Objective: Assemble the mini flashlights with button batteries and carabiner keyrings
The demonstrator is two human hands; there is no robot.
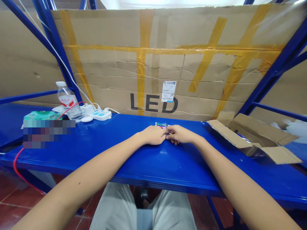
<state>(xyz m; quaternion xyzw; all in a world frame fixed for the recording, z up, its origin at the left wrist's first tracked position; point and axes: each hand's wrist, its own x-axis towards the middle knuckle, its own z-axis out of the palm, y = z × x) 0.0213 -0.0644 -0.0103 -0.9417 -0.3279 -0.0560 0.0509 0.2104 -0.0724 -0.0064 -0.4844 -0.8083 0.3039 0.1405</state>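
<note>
My left hand (153,134) and my right hand (180,134) meet in the middle of the blue table (134,153), knuckles up and fingers curled together. Both are closed over a small bunch of thin coloured pens (162,125) that lie on the table; their far ends poke out just beyond my fingers. How many pens each hand grips is hidden by the fingers.
An open cardboard box (254,137) lies on the table at the right. At the left stand a water bottle (68,100), a white power strip (102,114) with chargers, a tissue pack (40,115) and a red cable (16,166). A taped cardboard wall (168,57) marked LED backs the table.
</note>
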